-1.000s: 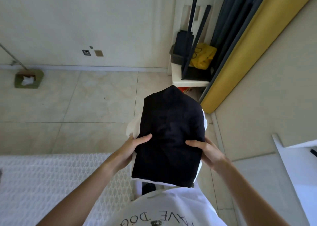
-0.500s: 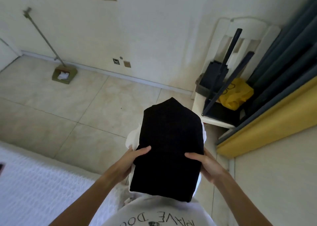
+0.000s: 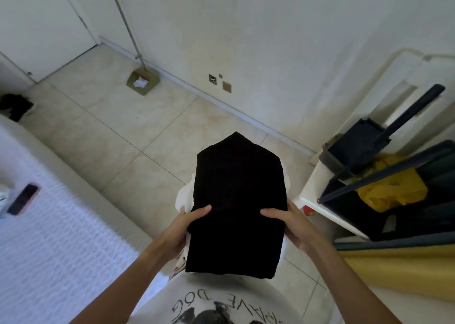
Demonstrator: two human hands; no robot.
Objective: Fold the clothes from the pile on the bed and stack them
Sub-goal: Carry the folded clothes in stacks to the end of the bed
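Both my hands grip the stack: left hand (image 3: pixel 183 227) and right hand (image 3: pixel 291 222) clamp its sides, thumbs on the black top (image 3: pixel 237 200). White clothes (image 3: pixel 184 197) peek from under it. Left of it lies the bed (image 3: pixel 61 237) with a phone (image 3: pixel 23 199); right, a chair (image 3: pixel 312 193)

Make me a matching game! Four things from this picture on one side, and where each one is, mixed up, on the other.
Things:
1. black folded garment
2. dark phone
3. yellow bag
4. dustpan

Places:
A. on the floor by the wall
B. on the white bed
C. held by the left hand and the right hand
D. on the white chair at the right

Pairs: 1-C, 2-B, 3-D, 4-A
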